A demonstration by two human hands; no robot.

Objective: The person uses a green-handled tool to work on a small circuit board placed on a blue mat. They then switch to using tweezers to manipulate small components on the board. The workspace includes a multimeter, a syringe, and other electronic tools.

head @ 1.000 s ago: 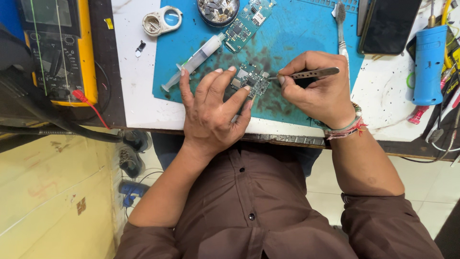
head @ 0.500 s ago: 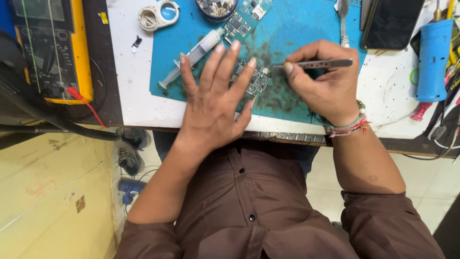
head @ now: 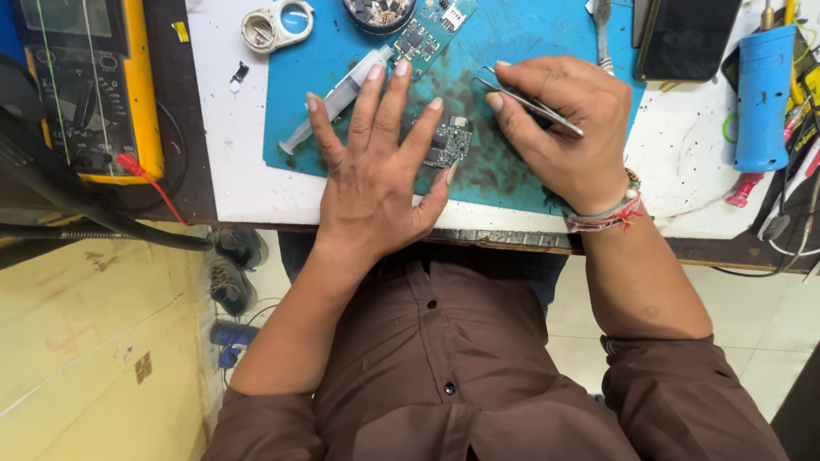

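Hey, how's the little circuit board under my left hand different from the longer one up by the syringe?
The small circuit board is short and squarish; the long circuit board is a narrow strip lying at a slant. The left hand rests its fingers on the small one; nothing touches the long one. Both are green, carry dark chips and lie on the blue mat.

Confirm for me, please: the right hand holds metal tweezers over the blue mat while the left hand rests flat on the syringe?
Not quite: in the head view the left hand rests on the small circuit board, not the syringe, which lies behind its fingers. The right hand does hold the tweezers over the blue mat.
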